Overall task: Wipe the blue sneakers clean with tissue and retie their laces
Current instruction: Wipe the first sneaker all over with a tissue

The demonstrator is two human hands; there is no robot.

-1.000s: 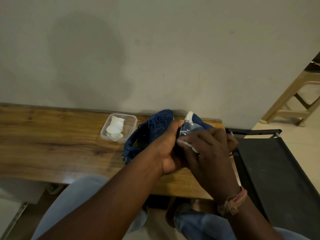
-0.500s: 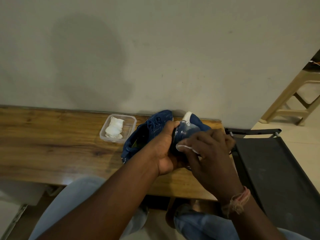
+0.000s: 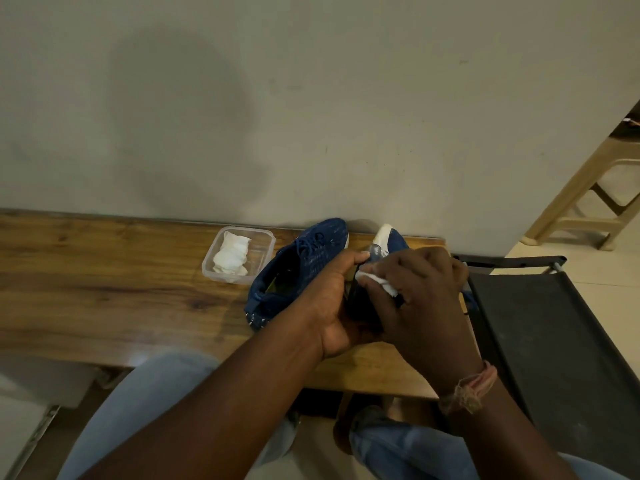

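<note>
- A seated person's left hand curls around a blue sneaker, holding it above the wooden table, white toe pointing toward the wall.
- The right hand pinches a white tissue between its fingers and presses it against the held shoe's side; a pale thread band circles that wrist.
- A second blue sneaker rests on the table just left of the hands, its opening facing the camera and its laces visible near the toe.
- A clear plastic container of folded white tissues sits touching or just beside that shoe.
- A black fabric chair stands at the table's right end.
</note>
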